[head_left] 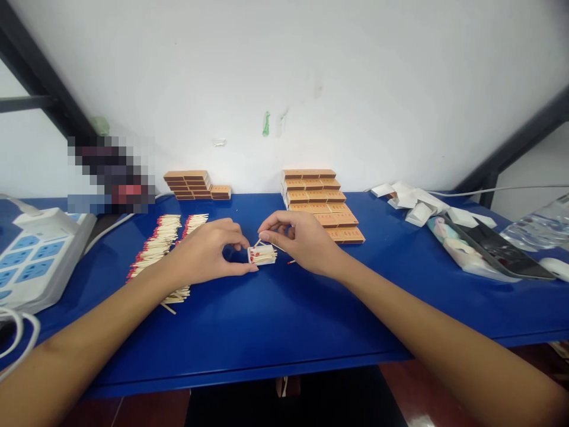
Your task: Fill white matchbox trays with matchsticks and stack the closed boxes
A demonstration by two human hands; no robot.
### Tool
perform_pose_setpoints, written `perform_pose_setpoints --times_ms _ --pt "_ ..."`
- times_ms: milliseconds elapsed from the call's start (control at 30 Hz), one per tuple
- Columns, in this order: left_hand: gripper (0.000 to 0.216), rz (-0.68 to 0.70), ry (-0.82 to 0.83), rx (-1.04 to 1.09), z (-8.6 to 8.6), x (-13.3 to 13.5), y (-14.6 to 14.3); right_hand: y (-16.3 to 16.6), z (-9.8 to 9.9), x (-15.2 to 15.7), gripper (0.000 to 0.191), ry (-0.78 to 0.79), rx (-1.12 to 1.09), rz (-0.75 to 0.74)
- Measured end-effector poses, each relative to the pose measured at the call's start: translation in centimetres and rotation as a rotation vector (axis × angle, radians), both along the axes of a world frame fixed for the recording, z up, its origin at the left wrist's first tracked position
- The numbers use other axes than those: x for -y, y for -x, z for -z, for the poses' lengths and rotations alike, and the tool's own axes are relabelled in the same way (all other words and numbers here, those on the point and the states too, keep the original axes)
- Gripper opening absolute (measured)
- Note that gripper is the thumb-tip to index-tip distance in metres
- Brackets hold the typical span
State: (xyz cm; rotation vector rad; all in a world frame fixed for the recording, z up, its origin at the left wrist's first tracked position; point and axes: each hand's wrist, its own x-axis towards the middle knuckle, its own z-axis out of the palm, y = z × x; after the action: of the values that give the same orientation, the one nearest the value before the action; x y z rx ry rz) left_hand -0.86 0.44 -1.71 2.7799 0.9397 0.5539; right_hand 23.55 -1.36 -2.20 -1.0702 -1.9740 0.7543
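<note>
A small white matchbox tray (262, 261) lies on the blue table, filled with red-tipped matches (264, 254). My left hand (208, 249) grips its left end between thumb and fingers. Over the tray's right side, my right hand (302, 240) pinches a few matchsticks, held at a slant above the others. One loose match (291, 261) lies under that hand. Left of the tray, two long rows of matches (153, 246) are spread out, partly covered by my left hand and forearm.
Matchboxes stand stacked at the back left (186, 185) and in a stepped pile (317, 201) right of centre. White empty trays (418, 201), a phone (502, 246) and a plastic bottle (540, 222) lie right. A power strip (40, 255) with cables sits left.
</note>
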Motion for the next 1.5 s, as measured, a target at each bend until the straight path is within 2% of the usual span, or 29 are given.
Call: perform_pose_setpoints --times_ms 100,267,400,533,700,833,900,1033,1300,1500 --pt "0.035 -0.006 0.002 -0.006 0.0 0.0 -0.1 -0.1 0.2 -0.1 0.010 0.013 0.086 0.022" --pt "0.035 -0.016 0.016 -0.014 -0.1 0.0 -0.1 -1.9 -1.1 -0.1 0.012 -0.112 0.348 -0.013" --pt "0.034 -0.038 0.040 -0.008 -0.4 0.0 0.2 -4.2 -2.9 0.3 0.010 0.068 0.631 -0.085" --pt "0.034 -0.035 0.154 0.008 -0.9 0.1 0.5 -4.9 -3.2 1.0 0.010 0.161 0.815 -0.065" --pt "0.032 0.014 0.301 0.035 -0.9 0.3 0.2 -3.6 -2.2 1.4 0.013 0.082 0.701 -0.097" --pt "0.034 0.010 0.283 0.037 -0.5 0.4 -0.2 -2.0 -1.7 1.7 0.014 0.012 0.433 -0.054" --pt "0.036 0.005 0.255 0.042 -0.4 0.4 -0.3 -1.2 -1.6 1.9 0.015 -0.002 0.376 -0.064" --pt "0.035 0.008 0.213 0.042 -0.5 0.5 -0.2 -0.6 -1.2 2.2 0.014 -0.038 0.425 -0.105" --pt "0.035 0.000 0.225 0.057 -0.5 0.6 -0.3 -2.6 -2.1 1.6 0.011 -0.021 0.443 -0.173" --pt "0.034 0.024 0.204 0.064 -0.5 0.7 -0.5 -1.5 -1.4 1.9 0.006 -0.035 0.396 -0.213"
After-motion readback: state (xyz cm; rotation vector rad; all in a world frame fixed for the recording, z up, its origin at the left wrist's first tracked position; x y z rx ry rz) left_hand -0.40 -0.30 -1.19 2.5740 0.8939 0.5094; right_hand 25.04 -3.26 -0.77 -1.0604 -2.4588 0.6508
